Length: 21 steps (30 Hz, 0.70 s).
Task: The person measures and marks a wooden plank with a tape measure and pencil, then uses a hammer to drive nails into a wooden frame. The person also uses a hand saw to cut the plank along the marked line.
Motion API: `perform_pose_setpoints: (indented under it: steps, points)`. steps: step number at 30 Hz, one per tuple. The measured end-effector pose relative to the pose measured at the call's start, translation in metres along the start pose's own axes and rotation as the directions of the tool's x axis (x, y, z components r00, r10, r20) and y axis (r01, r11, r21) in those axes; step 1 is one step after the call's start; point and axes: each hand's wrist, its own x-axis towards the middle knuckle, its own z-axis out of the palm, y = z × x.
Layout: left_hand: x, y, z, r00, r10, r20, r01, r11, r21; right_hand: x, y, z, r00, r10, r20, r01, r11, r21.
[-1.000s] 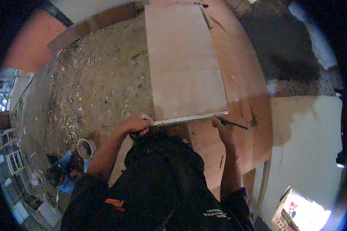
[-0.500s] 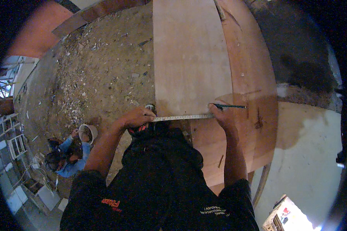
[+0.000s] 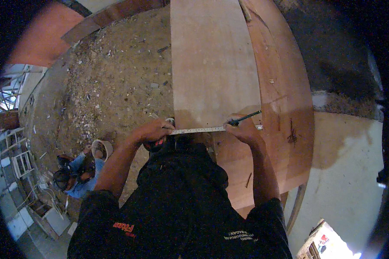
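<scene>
Across the near end of a long, pale plywood board (image 3: 214, 64) lies the white blade of a tape measure (image 3: 194, 130). My left hand (image 3: 153, 130) is closed on the tape measure at the board's left edge, with its red and black case partly hidden below the fingers. Toward the board's right edge, my right hand (image 3: 245, 128) is closed on a dark green pencil (image 3: 250, 115), which slants up to the right. Its fingertips touch the blade. The blade's end shows just right of that hand, near the board's right edge.
Under the board and to its right lies a larger reddish plywood sheet (image 3: 285, 95). Rubble covers the dirt ground (image 3: 121, 77) at left. There, another person (image 3: 80, 172) in blue crouches beside a pale bucket (image 3: 102, 150). A white frame (image 3: 23, 165) stands farther left.
My right hand has slid left along the blade, and the blade's end now shows beyond it. The pencil has tipped from nearly level to slanting upward. My left hand stays at the board's left edge.
</scene>
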Motion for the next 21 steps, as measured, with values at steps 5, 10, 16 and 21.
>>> perform_pose_setpoints:
  steps: [5, 10, 16, 21]
  points:
    - [-0.007, 0.013, -0.001, 1.000, 0.004, -0.013, -0.003, 0.999, 0.039, 0.005, 0.007, 0.012, 0.999, 0.034, 0.039, -0.030, 0.995, -0.099]
    - [-0.010, 0.014, 0.001, 1.000, -0.023, -0.018, 0.022, 0.999, -0.025, 0.007, 0.014, 0.020, 1.000, -0.020, -0.001, 0.020, 0.998, -0.066]
    - [-0.007, 0.011, 0.000, 0.991, 0.130, -0.035, -0.127, 0.990, 0.067, 0.011, 0.016, 0.012, 0.997, -0.006, 0.074, 0.021, 0.980, -0.199]
    - [-0.002, 0.006, 0.004, 0.999, 0.019, -0.043, -0.018, 1.000, 0.015, 0.011, 0.019, 0.014, 0.997, -0.059, 0.044, 0.066, 0.982, -0.179]
